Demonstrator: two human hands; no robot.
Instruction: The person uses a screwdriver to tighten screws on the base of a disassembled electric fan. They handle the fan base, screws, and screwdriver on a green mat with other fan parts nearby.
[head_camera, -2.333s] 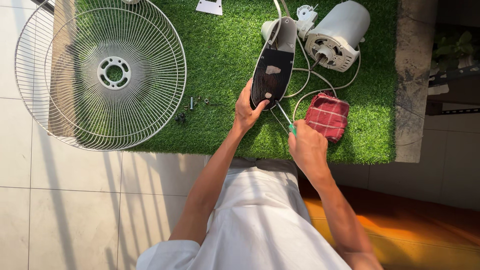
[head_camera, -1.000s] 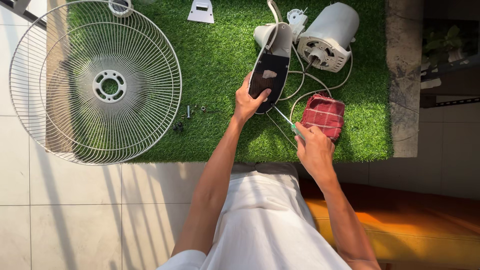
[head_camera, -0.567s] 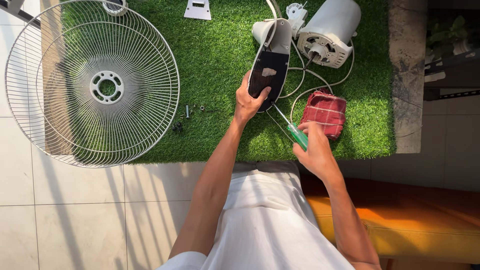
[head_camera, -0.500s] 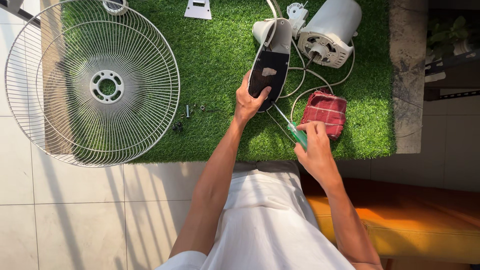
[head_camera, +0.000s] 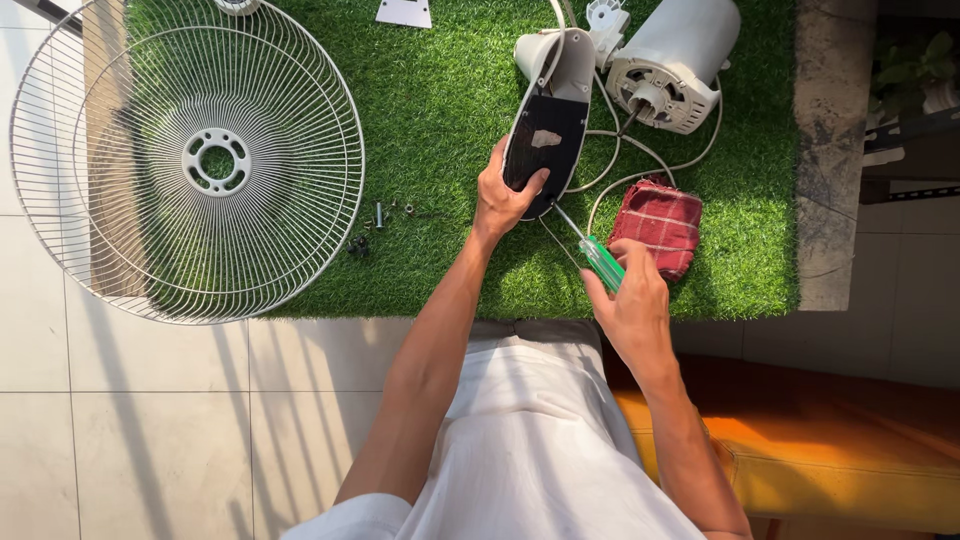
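1. The left hand (head_camera: 505, 195) clamps its fingers round the dark-faced fan housing (head_camera: 545, 125), propped on the grass.
2. The right hand (head_camera: 632, 305) grips the green screwdriver (head_camera: 598, 258), tip just below the left fingers.
3. The step looks like screw work; next, the tip needs seating squarely.

On the grass mat (head_camera: 440, 130), the fan housing (head_camera: 548, 125) sits in the middle with the left hand (head_camera: 505, 195) on its near end. The motor (head_camera: 672, 62) lies just right of it, the cloth (head_camera: 657, 225) nearer, the screwdriver (head_camera: 595, 255) in the right hand (head_camera: 630, 305). The fan guard (head_camera: 190, 160) lies far left, with screws (head_camera: 380, 215) between.
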